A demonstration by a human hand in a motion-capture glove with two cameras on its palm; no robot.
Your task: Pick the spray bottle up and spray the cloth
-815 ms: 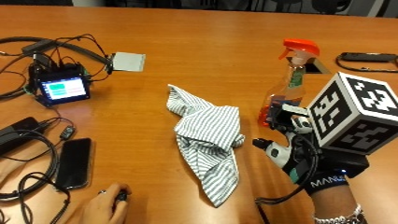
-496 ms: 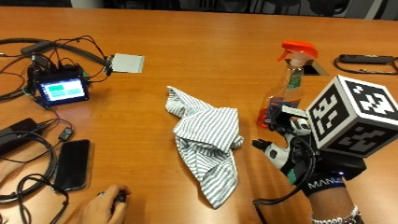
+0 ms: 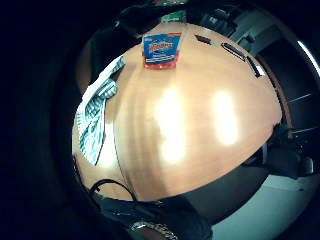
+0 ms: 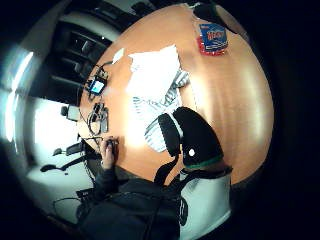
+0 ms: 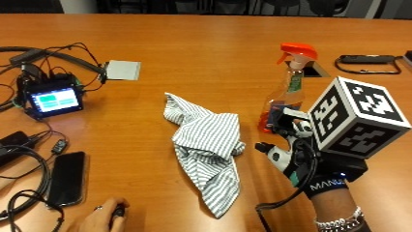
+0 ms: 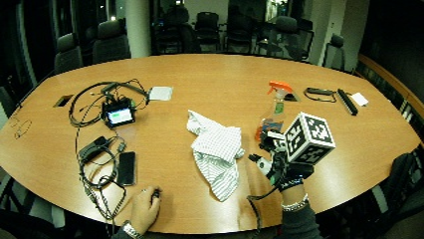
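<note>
Outside view: the clear plastic spray bottle with orange trigger head and orange liquid (image 5: 287, 89) stands upright on the orange-brown wooden table (image 5: 193, 53), just right of the crumpled grey-and-white striped cloth (image 5: 209, 147). The black-gloved right hand (image 5: 302, 157) is low over the table, just in front of the bottle's base. Whether it touches the bottle can't be told from here, and the fingers are mostly hidden by the rig on the hand, so spread or curled can't be told either. The bare left hand (image 5: 103, 220) rests at the near table edge on a small dark object. A black phone (image 5: 64, 179) lies flat near it, and a small black monitor with a lit green screen (image 5: 52, 99) sits among cables at far left. A grey square pad (image 5: 122, 70) lies beyond it, and a black strap-like item (image 5: 365, 62) lies at far right.

Wide outside view: same layout; bottle (image 6: 273, 110) upright between cloth (image 6: 215, 149) and gloved hand (image 6: 275, 162), all on the oval table (image 6: 212, 74).

Thumb side palm view: cloth (image 4: 155, 95) is spread on the table, bottle label (image 4: 212, 37) is seen past it, and a black gloved digit (image 4: 192, 135) juts in over the cloth's end, holding nothing.

Little finger side palm view: bottle's blue-and-red label (image 3: 161, 49) stands on the table beside the cloth (image 3: 95, 117). No fingers are seen around it.
</note>
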